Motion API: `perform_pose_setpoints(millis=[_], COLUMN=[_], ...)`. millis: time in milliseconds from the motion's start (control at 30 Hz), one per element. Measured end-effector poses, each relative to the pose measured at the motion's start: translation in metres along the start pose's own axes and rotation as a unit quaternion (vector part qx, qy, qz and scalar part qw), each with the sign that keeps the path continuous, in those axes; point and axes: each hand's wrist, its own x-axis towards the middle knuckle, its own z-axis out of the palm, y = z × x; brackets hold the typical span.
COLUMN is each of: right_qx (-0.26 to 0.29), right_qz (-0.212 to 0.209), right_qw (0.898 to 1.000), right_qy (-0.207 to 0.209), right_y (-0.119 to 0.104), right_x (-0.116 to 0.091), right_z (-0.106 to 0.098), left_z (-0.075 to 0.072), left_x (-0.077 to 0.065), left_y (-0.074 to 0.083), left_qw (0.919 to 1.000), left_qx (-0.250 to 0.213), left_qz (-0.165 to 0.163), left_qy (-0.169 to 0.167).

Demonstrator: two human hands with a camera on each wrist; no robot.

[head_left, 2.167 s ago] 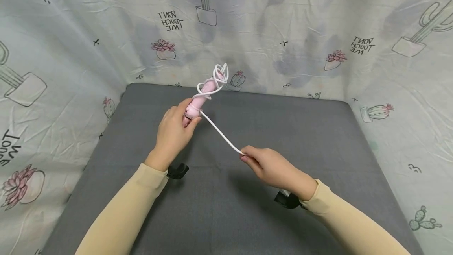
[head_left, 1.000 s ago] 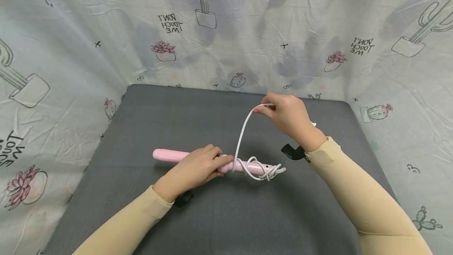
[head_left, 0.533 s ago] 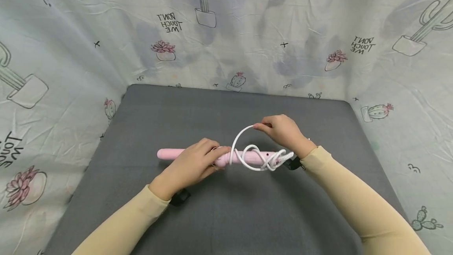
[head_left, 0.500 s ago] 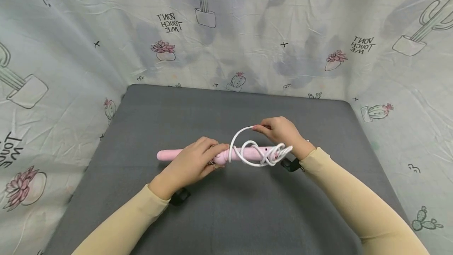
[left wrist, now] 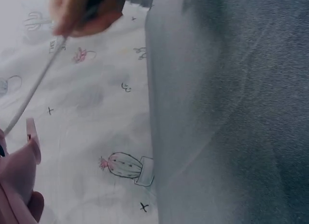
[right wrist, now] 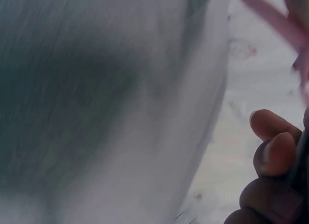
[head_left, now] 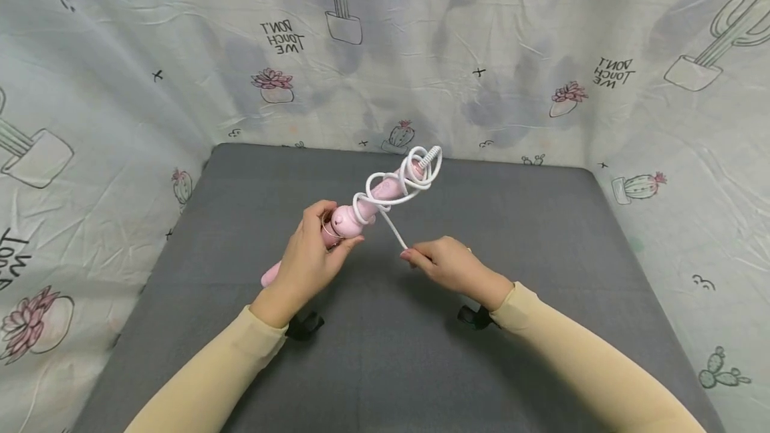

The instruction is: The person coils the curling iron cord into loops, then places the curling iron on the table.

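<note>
A pink curling iron (head_left: pixel 347 221) is held at a slant over the table, its handle pointing up toward the far right. My left hand (head_left: pixel 303 266) grips it around the barrel just below the handle. Loose loops of the white cord (head_left: pixel 395 228) wind around the handle. My right hand (head_left: pixel 452 266) pinches a short straight length of that cord, nearer to me than the handle. In the left wrist view, the cord (left wrist: pixel 36 84) runs from the iron (left wrist: pixel 19 178) to the right hand (left wrist: pixel 82 16). The right wrist view catches part of the iron (right wrist: pixel 280 23) above curled fingers (right wrist: pixel 280 154).
A grey table (head_left: pixel 385 359) lies under both hands. White curtains (head_left: pixel 210 32) printed with cacti enclose it at the back and both sides. Dark wrist straps (head_left: pixel 305 326) hang below the cuffs.
The curling iron has swung from level to slanted, its handle end rising toward the back. My right hand, still pinching the cord, has come around from beyond the handle to the near side.
</note>
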Motion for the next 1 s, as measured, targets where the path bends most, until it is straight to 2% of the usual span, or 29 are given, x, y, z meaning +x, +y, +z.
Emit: perform_pose_setpoints(millis=[133, 300, 400, 567, 667, 767, 867, 1000], right_qx=[-0.019, -0.062, -0.081, -0.113, -0.114, -0.116, -0.133, -0.171], right_qz=[-0.043, -0.079, -0.120, -0.205, -0.228, -0.235, -0.241, -0.257], right_qw=[0.999, 0.995, 0.989, 0.970, 0.965, 0.962, 0.958, 0.943], right_qy=[-0.003, -0.017, 0.013, 0.059, 0.066, 0.072, 0.085, 0.123], right_y=[-0.020, -0.038, -0.048, -0.063, -0.070, -0.074, -0.076, -0.077], right_x=[-0.006, -0.016, -0.022, -0.029, -0.032, -0.033, -0.031, -0.024], right_z=[0.000, -0.001, -0.001, -0.005, -0.012, -0.021, -0.031, -0.046], left_z=[0.000, -0.002, -0.003, 0.000, 0.003, 0.005, 0.006, 0.005], left_x=[0.005, 0.011, 0.013, 0.014, 0.015, 0.014, 0.013, 0.009], left_y=[-0.004, -0.007, -0.008, -0.008, -0.010, -0.012, -0.013, -0.008], left_qw=[0.9994, 0.9959, 0.9920, 0.9849, 0.9847, 0.9844, 0.9812, 0.9744], left_qx=[-0.011, -0.002, 0.001, -0.002, 0.021, 0.067, 0.115, 0.158], left_qz=[-0.023, -0.088, -0.126, -0.172, -0.168, -0.149, -0.123, -0.073], left_qy=[0.022, 0.019, 0.010, -0.019, -0.043, -0.066, -0.094, -0.143])
